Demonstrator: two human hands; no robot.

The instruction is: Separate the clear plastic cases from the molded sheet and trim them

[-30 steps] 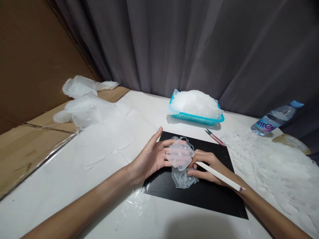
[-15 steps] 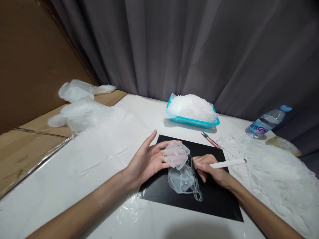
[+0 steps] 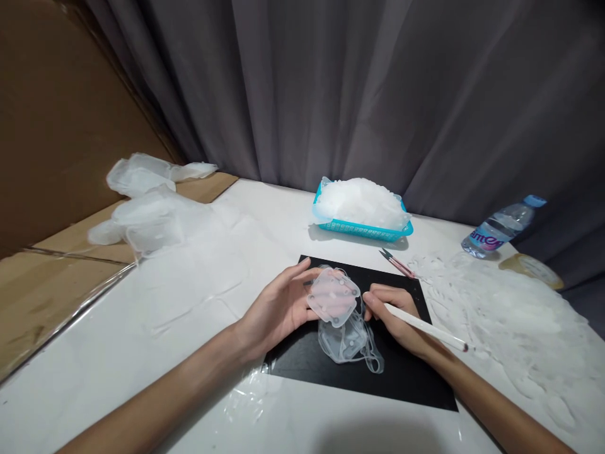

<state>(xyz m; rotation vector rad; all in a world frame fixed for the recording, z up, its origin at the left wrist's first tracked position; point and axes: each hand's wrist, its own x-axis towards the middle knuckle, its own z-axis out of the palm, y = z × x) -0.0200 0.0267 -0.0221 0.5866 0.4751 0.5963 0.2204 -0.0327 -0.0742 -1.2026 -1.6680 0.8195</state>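
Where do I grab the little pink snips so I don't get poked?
Take the snips by their pink handles, probably coming from the near right: they lie with the dark, pointed blades aimed away to the left, so your fingers should stay clear.

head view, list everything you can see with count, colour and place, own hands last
raised piece: one, translucent, above mat
lower pieces: count unclear, translucent, on mat
rod-shaped tool: one, white, right of raised piece
mat: one, black, centre
snips: one, pink and dark, mat's far edge
basket: one, blue, beyond mat
heap: one, white, in basket
bottle: one, transparent, blue cap, far right
round item: one, yellowish, near bottle
scraps: uncountable, whitish, right
left pile: uncountable, whitish, left
cardboard: count unclear, brown, left
curtain: count unclear, grey, behind
table: one, white, beneath
left hand: one, bare, behind raised piece
right hand: one, bare, on tool
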